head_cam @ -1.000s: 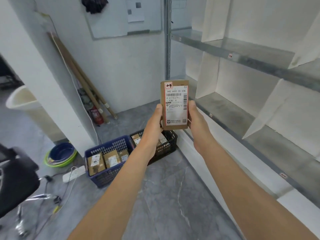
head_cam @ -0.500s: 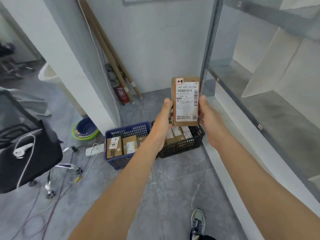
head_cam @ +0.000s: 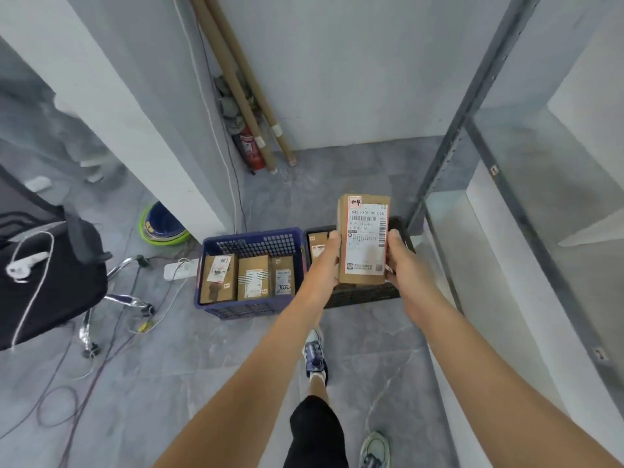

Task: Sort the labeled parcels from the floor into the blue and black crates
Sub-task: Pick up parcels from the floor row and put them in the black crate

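Both hands clamp a labeled cardboard parcel [head_cam: 364,239] upright at centre right of the frame: the left hand [head_cam: 324,265] grips its left edge, the right hand [head_cam: 403,265] its right edge. Behind it sits the black crate [head_cam: 401,228], touching the blue crate [head_cam: 250,241] that holds three boxed parcels [head_cam: 248,278]. A black chair [head_cam: 44,282] stands at the left.

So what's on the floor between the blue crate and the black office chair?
In the head view, a white power strip and loose cables lie between the blue crate and the chair.
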Demonstrator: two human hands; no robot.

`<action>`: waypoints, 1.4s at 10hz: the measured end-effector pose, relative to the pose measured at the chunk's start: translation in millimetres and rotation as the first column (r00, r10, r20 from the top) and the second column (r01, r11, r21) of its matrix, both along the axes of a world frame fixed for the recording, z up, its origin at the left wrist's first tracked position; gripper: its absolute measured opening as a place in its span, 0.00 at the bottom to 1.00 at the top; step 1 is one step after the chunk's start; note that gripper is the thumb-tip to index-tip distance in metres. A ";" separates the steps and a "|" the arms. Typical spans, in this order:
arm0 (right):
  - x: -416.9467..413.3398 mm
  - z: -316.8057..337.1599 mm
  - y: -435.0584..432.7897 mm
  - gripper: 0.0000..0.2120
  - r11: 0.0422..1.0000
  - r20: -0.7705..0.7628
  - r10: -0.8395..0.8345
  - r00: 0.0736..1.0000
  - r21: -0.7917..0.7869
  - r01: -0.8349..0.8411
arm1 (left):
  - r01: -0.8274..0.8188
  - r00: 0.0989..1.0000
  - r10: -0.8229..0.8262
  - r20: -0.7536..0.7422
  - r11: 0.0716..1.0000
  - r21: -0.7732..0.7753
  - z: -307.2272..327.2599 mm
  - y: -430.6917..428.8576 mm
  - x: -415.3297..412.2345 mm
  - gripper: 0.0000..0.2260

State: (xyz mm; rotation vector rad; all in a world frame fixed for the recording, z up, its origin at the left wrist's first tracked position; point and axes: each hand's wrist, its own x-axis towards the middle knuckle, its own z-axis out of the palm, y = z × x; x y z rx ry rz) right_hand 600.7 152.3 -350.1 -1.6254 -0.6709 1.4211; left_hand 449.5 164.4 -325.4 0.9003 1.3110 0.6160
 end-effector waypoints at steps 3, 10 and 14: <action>3.9 -104.8 146.0 0.24 0.977 0.014 -0.042 0.999 -0.210 0.044 | 0.038 0.998 -0.028 0.058 0.981 -0.189 -102.6 156.8 5.7 0.15; 54.5 -457.0 319.3 0.20 0.838 -0.091 0.048 0.995 -0.538 -0.090 | -0.109 0.962 -0.051 -0.269 0.830 -0.547 -483.0 324.9 75.2 0.40; 49.5 -582.0 369.2 0.19 0.835 -0.069 0.061 0.996 -0.543 -0.089 | -0.149 0.957 0.001 -0.291 0.862 -0.484 -569.8 365.7 81.1 0.30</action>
